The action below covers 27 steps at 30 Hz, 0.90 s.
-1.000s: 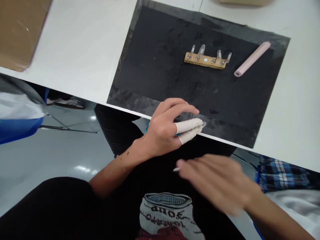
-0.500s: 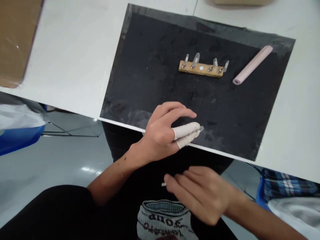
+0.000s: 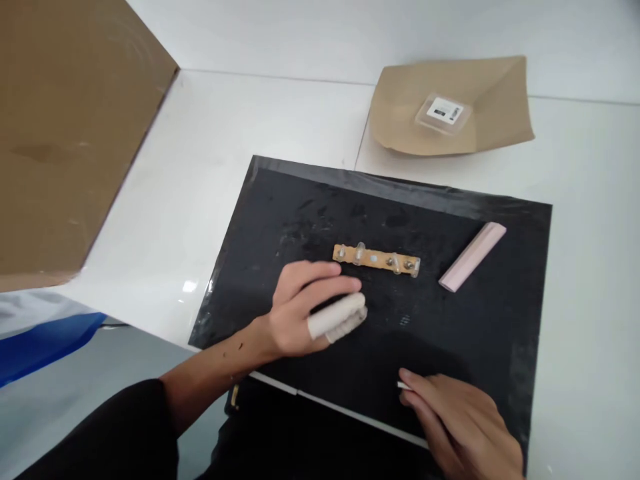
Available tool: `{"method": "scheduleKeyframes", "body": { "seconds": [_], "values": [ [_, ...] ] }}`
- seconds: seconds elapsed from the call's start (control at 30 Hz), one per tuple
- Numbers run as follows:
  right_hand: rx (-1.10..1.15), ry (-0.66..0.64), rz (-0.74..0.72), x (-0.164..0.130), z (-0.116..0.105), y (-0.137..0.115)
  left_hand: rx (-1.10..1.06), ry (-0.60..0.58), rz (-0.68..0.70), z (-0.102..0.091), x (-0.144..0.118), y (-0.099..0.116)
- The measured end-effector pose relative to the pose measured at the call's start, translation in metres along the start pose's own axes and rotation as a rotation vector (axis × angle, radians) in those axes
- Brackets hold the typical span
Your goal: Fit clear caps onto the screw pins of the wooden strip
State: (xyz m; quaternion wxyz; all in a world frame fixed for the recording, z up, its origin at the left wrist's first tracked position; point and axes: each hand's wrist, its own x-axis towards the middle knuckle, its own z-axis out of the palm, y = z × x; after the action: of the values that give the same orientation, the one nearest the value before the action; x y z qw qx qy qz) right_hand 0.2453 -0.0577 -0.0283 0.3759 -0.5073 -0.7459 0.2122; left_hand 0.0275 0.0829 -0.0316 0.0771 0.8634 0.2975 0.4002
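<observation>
Right hand: the right hand (image 3: pixel 463 427) lies lowest in view, at the near edge of the black mat (image 3: pixel 280 220), fingers pressed together and pointing left. A small white sliver (image 3: pixel 403 385) shows at its fingertips; it seems pinched there, though the grip itself is hidden.
Table edge: the white table edge (image 3: pixel 345 413) runs just under the mat's near border, between the two forearms.
Left hand: the left hand (image 3: pixel 305 310) rests on the mat, a little farther in, fingers loosely curled and drawn together. Two fingers wear off-white finger cots (image 3: pixel 337 315). Whether anything is held between them I cannot tell.
Wooden strip: the wooden strip (image 3: pixel 376 259) lies flat on the mat just beyond the left hand's fingertips, close but not touching. Small clear nail tips (image 3: pixel 359 254) stand along it on metal fixings.
Pink bar: the pink bar (image 3: pixel 473 257) lies at an angle to the right of the strip, apart from it, on the mat's right part.
Path between: bare mat lies between the right hand and the strip; the left hand sits to the left of that stretch.
White table: the white table (image 3: pixel 200 173) carries the mat and extends on all sides.
Cardboard: a big cardboard sheet (image 3: pixel 65 127) covers the table's far left, well apart from the mat.
Brown paper: a folded brown paper (image 3: pixel 495 107) lies beyond the mat's far edge, with a small clear packet (image 3: pixel 444 112) bearing a white label on it.
</observation>
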Motion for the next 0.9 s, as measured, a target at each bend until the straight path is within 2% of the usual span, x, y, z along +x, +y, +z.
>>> {"method": "scheduleKeyframes", "body": {
  "seconds": [0.17, 0.23, 0.33, 0.47, 0.73, 0.9],
  "values": [
    [0.056, -0.016, 0.026, -0.009, 0.006, 0.007, 0.050, 0.054, 0.034, 0.004, -0.015, 0.005],
    [0.063, -0.005, 0.102, -0.013, 0.010, 0.007, 0.080, 0.068, 0.050, 0.007, -0.017, 0.004],
    [0.075, 0.019, 0.238, -0.017, 0.015, 0.008, 0.106, 0.083, 0.046, 0.011, -0.015, 0.003],
    [0.072, 0.055, 0.260, -0.016, 0.019, 0.009, 0.120, 0.113, 0.051, 0.015, -0.010, 0.000],
    [0.101, 0.142, 0.440, -0.018, 0.032, 0.008, 0.080, 0.107, -0.080, 0.024, -0.011, -0.010],
    [0.093, 0.193, 0.468, -0.019, 0.040, 0.010, 0.057, 0.052, -0.169, 0.029, -0.002, -0.010]
  ]
}}
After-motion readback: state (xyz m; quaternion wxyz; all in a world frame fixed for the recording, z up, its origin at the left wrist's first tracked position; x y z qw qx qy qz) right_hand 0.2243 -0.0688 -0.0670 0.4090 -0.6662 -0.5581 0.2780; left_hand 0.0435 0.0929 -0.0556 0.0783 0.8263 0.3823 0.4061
